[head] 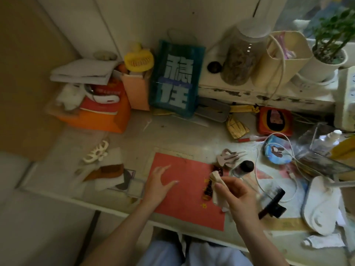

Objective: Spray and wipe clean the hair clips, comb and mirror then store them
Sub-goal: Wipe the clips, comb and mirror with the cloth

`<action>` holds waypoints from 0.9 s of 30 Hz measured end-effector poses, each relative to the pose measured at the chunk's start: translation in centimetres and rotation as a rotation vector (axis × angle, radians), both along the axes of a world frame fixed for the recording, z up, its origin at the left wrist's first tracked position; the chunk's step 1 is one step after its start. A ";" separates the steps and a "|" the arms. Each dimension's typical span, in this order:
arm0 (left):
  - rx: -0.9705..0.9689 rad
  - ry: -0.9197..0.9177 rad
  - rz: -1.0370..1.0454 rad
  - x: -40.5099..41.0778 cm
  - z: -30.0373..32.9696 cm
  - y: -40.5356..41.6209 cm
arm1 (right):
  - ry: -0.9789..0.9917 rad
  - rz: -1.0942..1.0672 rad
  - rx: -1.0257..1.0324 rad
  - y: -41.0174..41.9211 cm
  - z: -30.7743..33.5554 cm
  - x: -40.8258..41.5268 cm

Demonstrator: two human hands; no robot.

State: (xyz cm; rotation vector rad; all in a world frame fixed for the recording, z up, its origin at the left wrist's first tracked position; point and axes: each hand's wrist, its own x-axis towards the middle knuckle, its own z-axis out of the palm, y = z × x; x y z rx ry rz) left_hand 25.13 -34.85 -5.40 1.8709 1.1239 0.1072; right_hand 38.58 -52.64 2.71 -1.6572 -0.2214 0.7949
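Both hands hover over the red mat (pixel 184 191), the landmark for everything else. Left of the mat lies a white claw clip (pixel 96 152) on folded tissue, well apart from the hands. Above the mat's left half the left hand (pixel 159 186) hangs with fingers spread and relaxed, holding nothing. At the mat's right edge a dark patterned hair clip (pixel 210 186) lies flat, and the right hand (pixel 237 195) pinches a cream cloth (pixel 218 189) just over it. Off the mat's upper right corner sit a pink claw clip (pixel 228 158) and, beside it, a clear spray bottle (pixel 242 168) with a dark cap. Right of the mat a black comb (pixel 273 204) lies near the wrist, and further up, a small round blue mirror (pixel 276 151) crossed by a white cable (pixel 269 169).

The bottle looks top-heavy; a wide wiping stroke could tip it, and the cable could drag the mirror if a finger snags it. The comb and mat both lie close to the desk's front edge. Open room lies mainly on the mat's bare left half; right of it is crowded.
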 end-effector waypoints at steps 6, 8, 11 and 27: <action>0.114 0.073 0.143 -7.6 1.1 7.8 | -0.091 0.128 -0.036 4.1 0.2 -3.4; 0.138 0.082 0.179 -9.8 0.9 10.5 | -0.105 0.144 -0.057 5.7 0.1 -4.9; 0.179 0.102 0.207 -12.5 0.1 15.0 | -0.105 0.118 -0.077 8.6 -0.3 -7.5; 0.093 0.149 -0.099 -15.5 -3.6 28.0 | -0.042 -0.268 -0.100 21.2 0.0 -21.7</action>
